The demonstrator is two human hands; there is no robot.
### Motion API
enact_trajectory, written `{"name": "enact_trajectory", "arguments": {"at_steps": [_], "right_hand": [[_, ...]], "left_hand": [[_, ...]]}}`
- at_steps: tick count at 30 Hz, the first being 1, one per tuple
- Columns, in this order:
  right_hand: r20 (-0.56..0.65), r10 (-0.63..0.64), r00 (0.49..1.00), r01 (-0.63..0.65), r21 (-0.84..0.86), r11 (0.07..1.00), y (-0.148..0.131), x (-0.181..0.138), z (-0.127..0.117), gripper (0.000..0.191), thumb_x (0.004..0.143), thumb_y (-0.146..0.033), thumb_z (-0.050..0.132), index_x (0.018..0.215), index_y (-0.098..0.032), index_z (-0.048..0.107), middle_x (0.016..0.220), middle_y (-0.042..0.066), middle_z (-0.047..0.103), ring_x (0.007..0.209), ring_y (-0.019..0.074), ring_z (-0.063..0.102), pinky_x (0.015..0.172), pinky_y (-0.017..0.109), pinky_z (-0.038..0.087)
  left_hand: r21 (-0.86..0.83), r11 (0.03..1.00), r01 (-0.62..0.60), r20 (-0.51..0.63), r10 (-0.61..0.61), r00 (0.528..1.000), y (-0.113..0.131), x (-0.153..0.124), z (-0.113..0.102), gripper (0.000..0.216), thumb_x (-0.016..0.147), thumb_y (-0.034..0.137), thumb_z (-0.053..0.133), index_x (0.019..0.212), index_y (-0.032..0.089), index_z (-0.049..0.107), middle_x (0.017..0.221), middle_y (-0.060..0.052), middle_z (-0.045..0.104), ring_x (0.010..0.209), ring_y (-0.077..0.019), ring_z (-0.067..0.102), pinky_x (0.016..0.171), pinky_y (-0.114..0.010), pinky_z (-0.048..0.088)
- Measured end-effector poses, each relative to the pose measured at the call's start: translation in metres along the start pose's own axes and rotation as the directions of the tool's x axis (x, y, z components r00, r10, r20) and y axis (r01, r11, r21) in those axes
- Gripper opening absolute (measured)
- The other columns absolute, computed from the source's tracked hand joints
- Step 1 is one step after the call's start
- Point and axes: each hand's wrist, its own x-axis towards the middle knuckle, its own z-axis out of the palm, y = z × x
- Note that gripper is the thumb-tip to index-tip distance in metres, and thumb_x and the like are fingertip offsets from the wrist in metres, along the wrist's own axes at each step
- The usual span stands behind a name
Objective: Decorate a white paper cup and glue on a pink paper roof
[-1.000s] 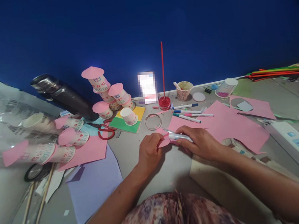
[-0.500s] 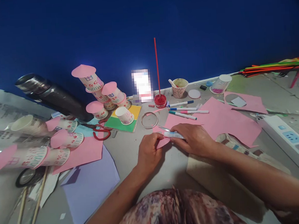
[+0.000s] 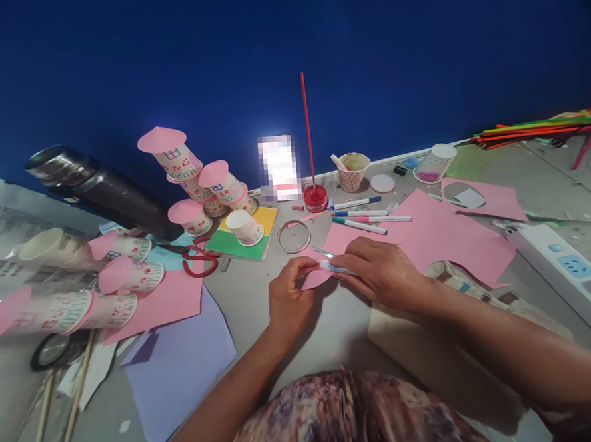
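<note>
My left hand (image 3: pixel 292 291) pinches a small cut piece of pink paper (image 3: pixel 315 278) between thumb and fingers. From the other side, my right hand (image 3: pixel 378 266) grips a small white tube with blue print (image 3: pixel 337 267), its white end over the paper. A thin pointed metal tool (image 3: pixel 322 252) juts out by the right fingers; whether the hand holds it too I cannot tell. Just beyond the hands lie a silver ring (image 3: pixel 294 236) and several markers (image 3: pixel 360 226). A large pink sheet (image 3: pixel 441 229) spreads to the right.
Pink-roofed paper cups (image 3: pixel 174 163) are stacked at the back left, near a black flask (image 3: pixel 103 193). Red-handled scissors (image 3: pixel 201 263) and a purple sheet (image 3: pixel 184 361) lie left. A red jar (image 3: pixel 315 198) holds an upright stick. A power strip (image 3: pixel 568 264) sits right.
The left hand and the pink paper have shifted slightly left. The tube's tip has moved a little left along with them, still over the paper.
</note>
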Motion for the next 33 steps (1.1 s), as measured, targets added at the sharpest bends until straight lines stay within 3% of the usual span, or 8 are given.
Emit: {"name": "enact_trajectory", "arguments": {"at_steps": [7, 12, 22, 33], "right_hand": [[-0.053, -0.021, 0.998, 0.020, -0.014, 1.000, 0.002, 0.000, 0.001, 0.019, 0.106, -0.028, 0.057, 0.105, -0.018, 0.073, 0.081, 0.005, 0.069, 0.076, 0.0201, 0.057, 0.065, 0.033, 0.036], [-0.077, 0.000, 0.997, 0.002, 0.019, 1.000, 0.003, 0.000, 0.001, 0.019, 0.106, -0.030, 0.058, 0.106, -0.019, 0.073, 0.083, 0.006, 0.070, 0.078, 0.0196, 0.060, 0.066, 0.032, 0.037], [-0.066, 0.009, 0.998, -0.008, 0.015, 1.000, -0.001, 0.001, 0.000, 0.020, 0.106, -0.029, 0.058, 0.104, -0.018, 0.074, 0.081, 0.005, 0.068, 0.074, 0.0188, 0.057, 0.064, 0.032, 0.035], [-0.091, 0.004, 0.996, -0.007, -0.035, 0.999, -0.003, -0.001, 0.004, 0.021, 0.107, -0.029, 0.057, 0.104, -0.017, 0.074, 0.079, 0.005, 0.068, 0.074, 0.0199, 0.056, 0.064, 0.034, 0.035]], "left_hand": [[-0.223, 0.966, 0.132, -0.024, -0.141, 0.990, 0.012, 0.004, -0.001, 0.022, 0.074, 0.012, 0.080, 0.093, 0.022, 0.077, 0.094, -0.004, 0.084, 0.090, -0.0232, 0.081, 0.088, -0.035, 0.064], [-0.246, 0.958, 0.144, -0.015, -0.153, 0.988, 0.013, 0.005, -0.003, 0.022, 0.073, 0.014, 0.083, 0.093, 0.023, 0.078, 0.094, -0.004, 0.084, 0.089, -0.0226, 0.081, 0.087, -0.034, 0.064], [-0.220, 0.966, 0.132, 0.028, -0.129, 0.991, 0.009, 0.003, 0.001, 0.026, 0.079, 0.014, 0.071, 0.101, 0.023, 0.080, 0.102, -0.004, 0.084, 0.095, -0.0210, 0.080, 0.091, -0.034, 0.063], [-0.334, 0.890, 0.311, 0.048, -0.314, 0.948, 0.017, 0.007, 0.000, 0.025, 0.070, 0.017, 0.069, 0.092, 0.020, 0.081, 0.091, -0.005, 0.085, 0.087, -0.0224, 0.082, 0.080, -0.031, 0.064]]}}
